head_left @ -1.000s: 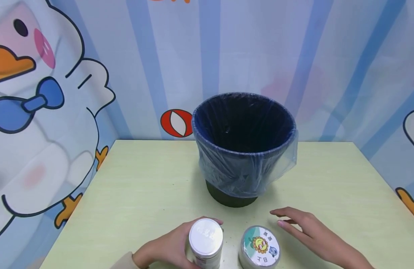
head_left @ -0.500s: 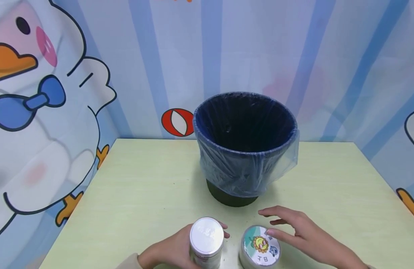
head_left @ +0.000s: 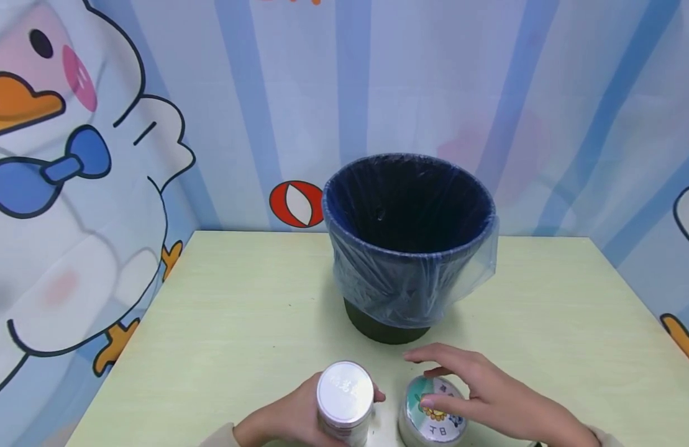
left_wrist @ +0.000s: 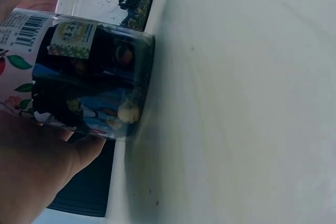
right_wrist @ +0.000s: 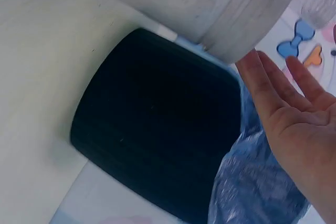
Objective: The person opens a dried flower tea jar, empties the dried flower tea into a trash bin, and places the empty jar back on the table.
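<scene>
The left hand [head_left: 288,419] gripped a tall jar [head_left: 345,400] with a white lid, fingers curled round its side, and held it upright at the near edge of the bench [head_left: 232,323]. In the left wrist view the jar [left_wrist: 84,72] showed a barcode label and dark contents, its base on the bench.

Just beside it, to the right, stood a squat jar [head_left: 430,419] with a sunflower picture on its lid. The right hand [head_left: 489,400] lay over that lid – fingers [head_left: 433,402] spread and nearly straight, the thumb across the picture, not clasped round anything. In the right wrist view the fingers [right_wrist: 273,90] were straight, close by the jar's ribbed rim [right_wrist: 252,19].

Behind both jars, in the middle of the bench, stood a dark bin [head_left: 383,326] lined with a blue bag [head_left: 411,279] – the bag folded over the rim and hanging loose down the outside.
</scene>
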Tool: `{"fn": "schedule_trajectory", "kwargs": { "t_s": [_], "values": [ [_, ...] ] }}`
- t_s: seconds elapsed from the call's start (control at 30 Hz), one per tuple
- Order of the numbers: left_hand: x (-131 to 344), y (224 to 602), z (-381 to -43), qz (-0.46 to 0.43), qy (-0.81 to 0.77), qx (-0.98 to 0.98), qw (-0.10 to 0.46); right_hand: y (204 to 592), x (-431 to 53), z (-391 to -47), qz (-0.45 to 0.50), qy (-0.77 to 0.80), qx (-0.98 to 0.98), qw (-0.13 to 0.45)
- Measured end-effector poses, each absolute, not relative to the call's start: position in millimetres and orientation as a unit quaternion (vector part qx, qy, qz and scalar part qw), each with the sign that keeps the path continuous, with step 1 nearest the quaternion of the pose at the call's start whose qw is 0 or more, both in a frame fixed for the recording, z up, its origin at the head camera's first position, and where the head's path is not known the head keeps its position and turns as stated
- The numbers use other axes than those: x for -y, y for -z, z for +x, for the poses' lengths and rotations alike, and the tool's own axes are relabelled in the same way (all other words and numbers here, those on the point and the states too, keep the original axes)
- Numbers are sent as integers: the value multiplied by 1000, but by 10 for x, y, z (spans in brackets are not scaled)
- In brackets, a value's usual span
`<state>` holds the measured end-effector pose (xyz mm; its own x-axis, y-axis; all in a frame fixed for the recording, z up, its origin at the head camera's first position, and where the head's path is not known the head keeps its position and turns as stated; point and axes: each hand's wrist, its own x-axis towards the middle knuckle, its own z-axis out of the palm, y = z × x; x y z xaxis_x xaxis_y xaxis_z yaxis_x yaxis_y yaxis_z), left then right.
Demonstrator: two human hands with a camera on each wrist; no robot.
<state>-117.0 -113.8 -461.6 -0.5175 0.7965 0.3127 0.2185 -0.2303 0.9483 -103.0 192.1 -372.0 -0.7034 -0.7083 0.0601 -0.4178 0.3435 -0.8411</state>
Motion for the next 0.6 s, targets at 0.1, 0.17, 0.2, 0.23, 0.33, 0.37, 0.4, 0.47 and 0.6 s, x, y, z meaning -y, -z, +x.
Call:
{"fn": "schedule_trajectory", "kwargs": {
  "t_s": [0.1, 0.17, 0.2, 0.23, 0.33, 0.37, 0.4, 0.47, 0.6],
  "values": [
    [1134, 4620, -1170, 437, -653, -575, 225, 3704, -1845, -1024, -349, 459, -797, 182],
    [1132, 4621, -1167, 437, -656, -572, 227, 3688, -1782, -1023, -341, 454, -799, 197],
    [1130, 4620, -1165, 437, -656, -571, 228, 3679, -1749, -1024, -339, 451, -800, 202],
    [1129, 4619, -1163, 436, -657, -571, 229, 3669, -1715, -1026, -341, 447, -801, 205],
    [1120, 4626, -1165, 439, -654, -573, 226, 3635, -1611, -1035, -362, 433, -800, 204],
    [1116, 4630, -1167, 442, -651, -576, 222, 3621, -1577, -1038, -374, 430, -797, 201],
    [1114, 4636, -1167, 444, -649, -578, 218, 3608, -1544, -1040, -387, 426, -794, 197],
    [1110, 4646, -1167, 446, -645, -583, 212, 3582, -1481, -1044, -409, 417, -789, 190],
    [1120, 4652, -1155, 437, -647, -588, 210, 3535, -1382, -1042, -438, 397, -789, 169]
  ]
}}
